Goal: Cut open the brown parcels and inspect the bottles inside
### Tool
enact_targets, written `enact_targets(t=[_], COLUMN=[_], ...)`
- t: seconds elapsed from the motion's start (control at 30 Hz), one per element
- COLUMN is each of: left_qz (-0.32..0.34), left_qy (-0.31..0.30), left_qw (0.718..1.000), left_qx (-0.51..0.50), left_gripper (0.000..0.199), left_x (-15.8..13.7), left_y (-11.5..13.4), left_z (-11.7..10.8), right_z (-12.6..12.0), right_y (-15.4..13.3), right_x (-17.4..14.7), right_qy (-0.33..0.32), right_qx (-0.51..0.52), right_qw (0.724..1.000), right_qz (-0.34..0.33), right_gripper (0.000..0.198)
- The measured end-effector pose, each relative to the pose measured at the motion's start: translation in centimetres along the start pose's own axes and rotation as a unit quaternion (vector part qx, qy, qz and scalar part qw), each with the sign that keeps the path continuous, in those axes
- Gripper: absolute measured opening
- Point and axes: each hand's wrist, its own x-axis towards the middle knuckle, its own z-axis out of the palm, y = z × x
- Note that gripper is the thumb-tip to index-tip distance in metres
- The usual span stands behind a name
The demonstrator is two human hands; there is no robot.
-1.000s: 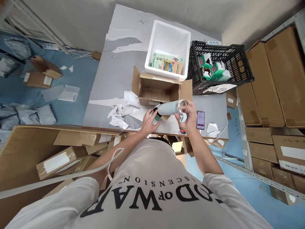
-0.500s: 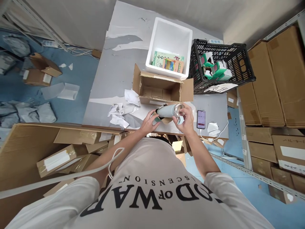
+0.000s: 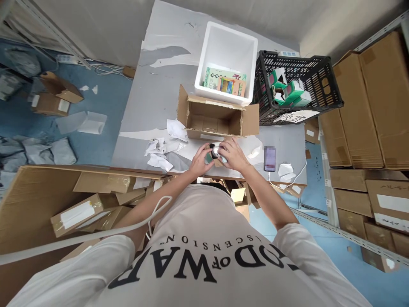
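A pale blue-grey flask with a shiny metal end (image 3: pixel 215 152) is between my hands, just above the table's near edge, and most of it is hidden by my fingers. My right hand (image 3: pixel 234 155) is closed over it from the right, fingertips at the metal part. From the left, my left hand (image 3: pixel 200 162) curls round its other side, against a small greenish piece (image 3: pixel 208 158) that looks like card. Whether the flask is inside that piece, I cannot tell. Just beyond my hands stands an open cardboard box (image 3: pixel 213 117) with its flaps spread.
Crumpled white paper (image 3: pixel 158 153) lies to the left, a phone (image 3: pixel 270 158) with a cable to the right. Behind stand a white foam box (image 3: pixel 228 42) holding booklets and a black crate (image 3: pixel 319 91) with green cartons. A large carton (image 3: pixel 19 204) of parcels is at lower left.
My right hand has moved left and turned over the flask. The flask, seen lengthwise before, now shows mainly its metal end, nearer my left hand.
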Motion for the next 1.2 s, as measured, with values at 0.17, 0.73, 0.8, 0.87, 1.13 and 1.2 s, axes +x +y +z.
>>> enact_targets(t=[0.17,0.73,0.8,0.87,1.13,1.2], left_qz=[0.014,-0.005,-0.013,-0.031,-0.139,-0.14], left_qy=[-0.013,-0.049,-0.038,-0.015,0.037,0.032], left_qw=[1.0,0.999,0.999,0.999,0.98,0.976], left_qx=[-0.002,-0.001,-0.01,-0.024,-0.135,-0.165], left_gripper=[0.052,0.06,0.045,0.033,0.057,0.061], left_x=[0.2,0.0,0.2,0.5,1.9,1.9], left_y=[-0.3,0.5,0.8,1.0,0.9,0.5], left_z=[-0.2,0.7,0.9,1.1,1.3,1.4], right_z=[0.8,1.7,2.3,2.7,2.2,1.9], right_y=[0.2,1.8,1.7,1.4,0.8,1.1], right_x=[-0.8,-2.0,-1.1,-0.4,-0.6,-0.6], right_qy=[0.003,0.083,0.114,0.129,-0.012,-0.059], right_qx=[-0.011,0.185,0.218,0.236,0.063,0.031], right_qw=[1.0,0.97,0.956,0.946,0.997,0.998], right_qz=[0.014,0.133,0.158,0.18,0.047,0.007], right_gripper=[0.033,0.049,0.047,0.046,0.05,0.062])
